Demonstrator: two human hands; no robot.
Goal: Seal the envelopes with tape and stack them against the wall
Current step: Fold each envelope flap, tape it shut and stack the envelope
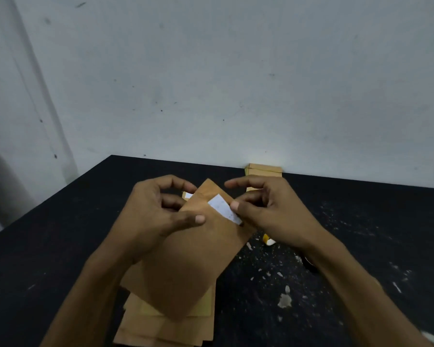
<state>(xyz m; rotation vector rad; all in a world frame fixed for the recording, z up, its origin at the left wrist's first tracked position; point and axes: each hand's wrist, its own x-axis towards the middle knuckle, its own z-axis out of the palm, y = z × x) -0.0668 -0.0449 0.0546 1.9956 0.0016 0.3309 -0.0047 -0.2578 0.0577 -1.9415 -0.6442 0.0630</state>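
Nearest to us, a loose pile of brown envelopes [166, 324] lies on the black table [48, 246], fanned out unevenly — we judge these are the ones left to seal. Above them we hold one envelope [186, 254] in the air, tilted, its top pointing away toward the wall.

Our left hand [150, 216] grips that envelope along its left edge, thumb pressed on the front, fingers curled behind it. Our right hand [268, 211] pinches a white strip of tape [223, 209] at the top right of the envelope, thumb on the strip, the forefinger lifted and nearly straight. Part of the strip seems stuck down already; how much, we cannot tell.

The risks here are plain. With no table under the paper, pressing may crease the strip or set it crooked, leaving the flap partly free. The tape could also cling to our thumb and peel off as we let go. If the left grip slackens, the envelope may slide down onto the pile.

Just right of it, a small white and yellow object [268, 240] lies among pale specks — we cannot make it out. Farthest off, a short stack of envelopes [263, 169] rests touching the wall [211, 83]; a careless placement there could knock it askew.
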